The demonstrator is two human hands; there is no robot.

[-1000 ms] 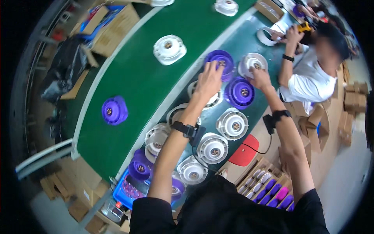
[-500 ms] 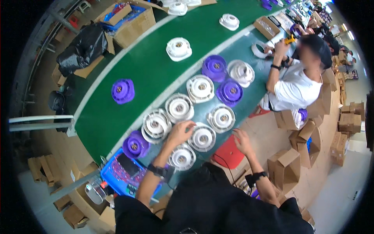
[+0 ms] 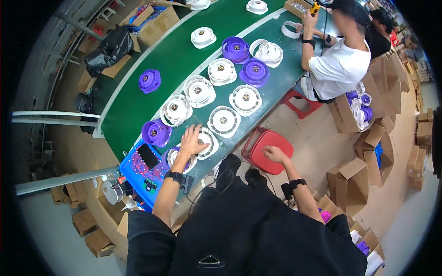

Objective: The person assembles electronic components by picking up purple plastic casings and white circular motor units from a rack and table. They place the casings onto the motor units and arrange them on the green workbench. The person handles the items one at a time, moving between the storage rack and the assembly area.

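Note:
My left hand [image 3: 189,141] lies over the left side of a white round plastic housing [image 3: 211,150], fingers spread and touching it. Just nearer me, partly under my left wrist, are another white housing [image 3: 190,164] and a bit of purple plastic. More white housings, such as one with a slotted rim [image 3: 223,121], and a purple housing [image 3: 156,133] stand around it on the bench, with brass-coloured parts in the centre of several. Away from the bench, my right hand [image 3: 275,154] hangs over a red stool [image 3: 271,161], fingers loosely bent and apart, with nothing visible in it.
A blue tray [image 3: 130,178] with small parts and a black phone [image 3: 148,157] sits left of my arm. Beyond the bench runs a green belt [image 3: 184,60] carrying housings. A co-worker [image 3: 340,64] sits at the right holding a yellow tool. Cardboard boxes [image 3: 348,186] stand on the floor.
The view has shifted, showing more of the red stool. My left hand has moved onto a nearer white housing. My right hand has moved from the bench edge to above the stool.

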